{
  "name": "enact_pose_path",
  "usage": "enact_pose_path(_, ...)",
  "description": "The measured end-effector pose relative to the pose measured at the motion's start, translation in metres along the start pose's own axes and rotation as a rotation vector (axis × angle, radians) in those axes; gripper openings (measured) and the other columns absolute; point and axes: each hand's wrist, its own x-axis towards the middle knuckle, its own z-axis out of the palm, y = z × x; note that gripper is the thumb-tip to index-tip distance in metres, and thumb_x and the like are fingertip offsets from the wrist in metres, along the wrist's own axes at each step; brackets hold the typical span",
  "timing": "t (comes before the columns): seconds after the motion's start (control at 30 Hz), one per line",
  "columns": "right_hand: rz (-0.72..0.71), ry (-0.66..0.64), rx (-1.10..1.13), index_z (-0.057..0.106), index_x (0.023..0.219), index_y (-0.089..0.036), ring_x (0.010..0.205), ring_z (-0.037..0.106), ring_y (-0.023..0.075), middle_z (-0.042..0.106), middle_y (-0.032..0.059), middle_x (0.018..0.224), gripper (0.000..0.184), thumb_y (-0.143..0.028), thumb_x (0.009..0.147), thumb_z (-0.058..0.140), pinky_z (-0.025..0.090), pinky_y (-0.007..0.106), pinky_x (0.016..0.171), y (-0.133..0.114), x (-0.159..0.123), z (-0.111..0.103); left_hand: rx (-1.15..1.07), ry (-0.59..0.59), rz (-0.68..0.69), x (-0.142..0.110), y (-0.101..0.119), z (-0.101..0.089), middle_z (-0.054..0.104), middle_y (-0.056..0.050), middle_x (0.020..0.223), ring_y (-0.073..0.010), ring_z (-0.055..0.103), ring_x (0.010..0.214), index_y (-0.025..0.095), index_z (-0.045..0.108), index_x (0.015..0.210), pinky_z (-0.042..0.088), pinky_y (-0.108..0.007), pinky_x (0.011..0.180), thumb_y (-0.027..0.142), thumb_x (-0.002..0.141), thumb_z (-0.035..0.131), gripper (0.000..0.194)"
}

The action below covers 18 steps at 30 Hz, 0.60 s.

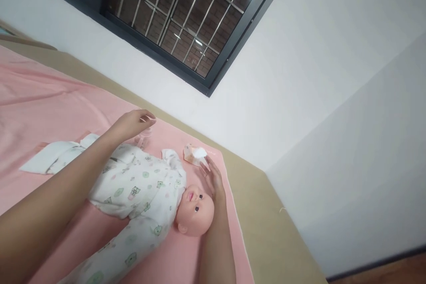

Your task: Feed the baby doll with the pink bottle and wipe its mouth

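A baby doll (195, 211) in a white patterned outfit (136, 186) lies on its back, head toward the right. Above its body, my left hand (135, 123) has its fingers curled together at the tips; something pale shows between them, too small to name. Just below that hand is a clear plastic container (143, 138), partly hidden. My right hand (213, 178) reaches past the doll's head with its fingers apart. Its fingertips are at a small open packet (189, 154) with a white, fluffy-looking wad (200, 153) at its mouth; whether they touch it is unclear.
A pink sheet (66, 97) covers most of the tan surface (269, 222) beneath the doll. Behind it rises a white wall (239, 128) with a dark-framed, barred window (186, 17). The surface's right edge drops toward a brown floor (382, 270).
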Motion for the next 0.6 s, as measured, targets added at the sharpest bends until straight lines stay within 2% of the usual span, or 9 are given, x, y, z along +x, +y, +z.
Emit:
enact_pose_path(0.13, 0.106, 0.002, 0.010, 0.063, 0.110, -0.024, 0.115, 0.056, 0.0286, 0.054, 0.0079, 0.131, 0.060, -0.033, 0.054, 0.083, 0.047, 0.048, 0.098, 0.018, 0.003, -0.007, 0.050, -0.014, -0.007, 0.000, -0.001, -0.001, 0.068, -0.005, 0.098, -0.0236, 0.064, 0.088, 0.021, 0.064, 0.099, 0.047, -0.031, 0.074, 0.051, 0.071, 0.049, 0.044)
enact_pose_path(0.3, 0.098, 0.031, -0.014, 0.063, 0.109, -0.024, 0.118, 0.054, 0.0288, 0.057, 0.0093, 0.125, 0.059, -0.036, 0.054, 0.081, 0.048, 0.046, 0.096, 0.026, -0.007, -0.012, 0.081, -0.028, -0.044, 0.007, -0.017, 0.004, 0.067, -0.005, 0.104, -0.0246, 0.063, 0.091, 0.022, 0.061, 0.105, 0.046, -0.032, 0.076, 0.052, 0.073, 0.050, 0.044)
enact_pose_path(0.4, 0.025, 0.059, -0.069, 0.063, 0.110, -0.023, 0.115, 0.056, 0.0281, 0.055, 0.0097, 0.129, 0.062, -0.039, 0.052, 0.082, 0.048, 0.043, 0.096, 0.020, -0.013, -0.013, 0.115, -0.034, -0.081, 0.016, -0.034, 0.008, 0.065, -0.007, 0.107, -0.0261, 0.062, 0.093, 0.023, 0.057, 0.113, 0.046, -0.034, 0.079, 0.054, 0.074, 0.051, 0.050)
enact_pose_path(0.5, -0.079, 0.124, -0.148, 0.061, 0.112, -0.021, 0.104, 0.062, 0.0235, 0.061, 0.0104, 0.121, 0.064, -0.041, 0.054, 0.080, 0.049, 0.038, 0.092, 0.012, -0.018, -0.015, 0.160, -0.043, -0.132, 0.022, -0.050, 0.008, 0.064, -0.010, 0.110, -0.0286, 0.061, 0.096, 0.022, 0.052, 0.121, 0.045, -0.036, 0.083, 0.054, 0.071, 0.054, 0.059)
enact_pose_path(0.6, -0.225, 0.336, -0.274, 0.062, 0.109, -0.016, 0.084, 0.065, 0.0177, 0.067, 0.0118, 0.108, 0.060, -0.049, 0.060, 0.074, 0.051, 0.031, 0.078, 0.005, -0.022, -0.019, 0.188, -0.099, -0.165, 0.024, -0.061, 0.007, 0.062, -0.013, 0.114, -0.0295, 0.061, 0.098, 0.019, 0.047, 0.128, 0.044, -0.036, 0.086, 0.050, 0.066, 0.059, 0.070)
